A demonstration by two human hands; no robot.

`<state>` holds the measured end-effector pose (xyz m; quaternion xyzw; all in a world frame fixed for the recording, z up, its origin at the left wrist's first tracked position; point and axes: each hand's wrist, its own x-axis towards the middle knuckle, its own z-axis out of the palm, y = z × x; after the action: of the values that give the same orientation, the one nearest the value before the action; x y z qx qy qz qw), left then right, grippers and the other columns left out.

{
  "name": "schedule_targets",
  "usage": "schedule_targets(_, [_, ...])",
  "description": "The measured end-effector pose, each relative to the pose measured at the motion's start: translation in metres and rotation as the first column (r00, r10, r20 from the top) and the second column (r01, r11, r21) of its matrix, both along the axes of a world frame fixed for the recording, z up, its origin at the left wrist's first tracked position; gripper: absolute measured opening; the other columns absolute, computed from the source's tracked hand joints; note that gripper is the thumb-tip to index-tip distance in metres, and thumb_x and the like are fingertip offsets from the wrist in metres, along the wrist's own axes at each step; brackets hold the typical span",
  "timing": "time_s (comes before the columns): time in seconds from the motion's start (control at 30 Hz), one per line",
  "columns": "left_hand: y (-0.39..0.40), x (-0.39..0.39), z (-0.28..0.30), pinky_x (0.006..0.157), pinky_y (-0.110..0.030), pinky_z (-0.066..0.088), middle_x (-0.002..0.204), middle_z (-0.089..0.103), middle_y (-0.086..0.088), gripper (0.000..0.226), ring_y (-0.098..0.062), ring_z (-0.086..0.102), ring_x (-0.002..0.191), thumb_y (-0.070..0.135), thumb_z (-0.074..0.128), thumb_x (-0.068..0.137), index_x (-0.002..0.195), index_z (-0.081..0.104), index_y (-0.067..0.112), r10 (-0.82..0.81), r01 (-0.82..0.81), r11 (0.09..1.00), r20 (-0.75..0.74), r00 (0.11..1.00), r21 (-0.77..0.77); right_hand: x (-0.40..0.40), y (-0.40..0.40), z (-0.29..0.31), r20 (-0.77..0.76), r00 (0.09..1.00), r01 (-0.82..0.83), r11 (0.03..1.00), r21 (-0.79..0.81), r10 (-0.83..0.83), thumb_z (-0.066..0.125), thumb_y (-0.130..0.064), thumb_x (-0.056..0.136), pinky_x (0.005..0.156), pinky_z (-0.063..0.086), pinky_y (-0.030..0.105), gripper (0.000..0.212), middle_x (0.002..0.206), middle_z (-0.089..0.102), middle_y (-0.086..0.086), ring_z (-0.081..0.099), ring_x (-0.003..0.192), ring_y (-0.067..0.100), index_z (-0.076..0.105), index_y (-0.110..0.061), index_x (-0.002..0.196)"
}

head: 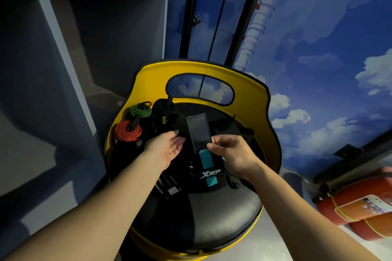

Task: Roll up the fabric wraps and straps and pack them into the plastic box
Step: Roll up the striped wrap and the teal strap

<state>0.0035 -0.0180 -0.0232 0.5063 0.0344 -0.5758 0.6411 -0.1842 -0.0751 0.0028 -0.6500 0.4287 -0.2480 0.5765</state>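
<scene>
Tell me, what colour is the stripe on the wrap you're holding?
Teal, on a black wrap pinched by the right hand; head view.

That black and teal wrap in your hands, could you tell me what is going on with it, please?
A person is working over a yellow chair with a black seat. The right hand pinches a black and teal wrap that lies unrolled on the seat, while the left hand hovers open beside it. A red roll, a green roll and a black roll already stand at the seat's left. No plastic box is in view.
</scene>
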Motion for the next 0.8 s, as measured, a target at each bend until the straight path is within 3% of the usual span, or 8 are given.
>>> schedule_targets(0.13, [-0.003, -0.003, -0.003, 0.072, -0.023, 0.05, 0.114, 0.062, -0.013, 0.013, -0.021, 0.064, 0.097, 0.009, 0.052, 0.104, 0.113, 0.061, 0.007, -0.022, 0.022, 1.0, 0.022, 1.0, -0.01, -0.013, -0.009, 0.021, 0.106, 0.993, 0.046, 0.998, 0.041, -0.05, 0.069, -0.007, 0.093, 0.075, 0.057, 0.026, 0.01, 0.096, 0.076, 0.015, 0.073, 0.084, 0.019, 0.076, -0.003, 0.098])
schedule_targets(0.27, [-0.01, -0.016, -0.002, 0.076, -0.029, 0.053, 0.106, 0.066, -0.015, 0.014, -0.022, 0.068, 0.087, 0.006, 0.052, 0.103, 0.099, 0.065, 0.004, -0.046, 0.049, 0.997, 0.059, 0.997, -0.052, -0.016, -0.011, 0.042, 0.171, 0.982, 0.072, 0.994, 0.079, -0.084, 0.068, -0.008, 0.094, 0.086, 0.059, 0.042, 0.018, 0.106, 0.075, 0.021, 0.073, 0.096, 0.029, 0.073, 0.002, 0.107])
schedule_targets(0.4, [-0.013, -0.026, 0.01, 0.077, -0.035, 0.056, 0.095, 0.071, -0.018, 0.015, -0.028, 0.07, 0.086, 0.002, 0.051, 0.102, 0.097, 0.065, 0.001, -0.043, 0.057, 0.99, 0.109, 0.993, -0.128, -0.015, -0.011, 0.056, 0.18, 0.978, 0.099, 0.995, 0.027, -0.102, 0.069, -0.009, 0.093, 0.077, 0.06, 0.034, 0.02, 0.104, 0.075, 0.02, 0.074, 0.091, 0.025, 0.072, 0.004, 0.108])
schedule_targets(0.5, [-0.008, -0.034, 0.031, 0.076, -0.033, 0.057, 0.097, 0.076, -0.012, 0.015, -0.027, 0.073, 0.093, 0.013, 0.056, 0.102, 0.106, 0.068, 0.005, -0.129, 0.163, 0.974, 0.205, 0.97, -0.159, -0.017, -0.008, 0.068, 0.211, 0.97, 0.118, 0.993, 0.017, -0.119, 0.069, -0.01, 0.093, 0.073, 0.058, 0.03, 0.022, 0.103, 0.075, 0.02, 0.073, 0.087, 0.024, 0.071, 0.006, 0.107])
schedule_targets(0.67, [0.01, -0.043, 0.083, 0.091, -0.036, 0.056, 0.105, 0.078, 0.0, 0.025, -0.02, 0.073, 0.102, 0.036, 0.074, 0.09, 0.109, 0.075, 0.019, -0.22, 0.375, 0.913, 0.578, 0.786, -0.162, -0.021, 0.006, 0.101, 0.27, 0.952, 0.143, 0.989, 0.036, -0.147, 0.07, -0.01, 0.093, 0.072, 0.058, 0.032, 0.023, 0.103, 0.075, 0.02, 0.073, 0.088, 0.027, 0.071, 0.007, 0.109])
schedule_targets(0.8, [0.023, -0.045, 0.121, 0.09, -0.03, 0.056, 0.107, 0.076, 0.005, 0.029, -0.012, 0.07, 0.102, 0.027, 0.081, 0.084, 0.111, 0.076, 0.019, -0.218, 0.436, 0.897, 0.784, 0.581, -0.074, -0.024, 0.023, 0.136, 0.307, 0.938, 0.168, 0.986, -0.002, -0.159, 0.068, -0.008, 0.093, 0.07, 0.059, 0.03, 0.019, 0.101, 0.076, 0.017, 0.073, 0.086, 0.024, 0.073, 0.004, 0.107])
